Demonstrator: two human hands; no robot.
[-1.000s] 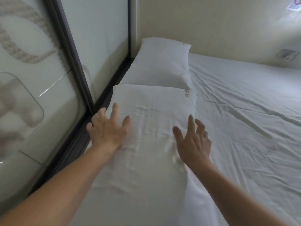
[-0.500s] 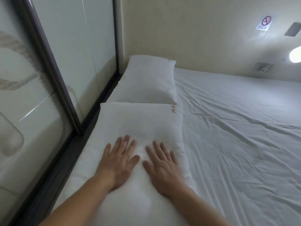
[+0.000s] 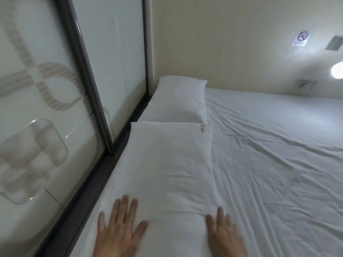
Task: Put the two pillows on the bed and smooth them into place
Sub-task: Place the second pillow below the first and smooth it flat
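Two white pillows lie end to end along the left edge of the bed (image 3: 274,154). The far pillow (image 3: 178,101) sits in the corner against the wall. The near pillow (image 3: 167,167) carries a small gold mark at its far right corner. My left hand (image 3: 118,230) rests flat, fingers spread, on the near pillow's front left part. Flat at the pillow's front right edge, where it meets the sheet, lies my right hand (image 3: 224,232). Neither hand holds anything.
A glass panel (image 3: 46,127) with a dark frame runs close along the left side of the bed. A cream wall (image 3: 232,43) stands behind, with a no-smoking sign (image 3: 300,38), a lamp (image 3: 336,72) and a wall fitting (image 3: 304,85). The white sheet is wrinkled.
My hands were side by side in the middle of the near pillow; they have slid apart and back towards me, to its front left and front right. The view has tilted up.
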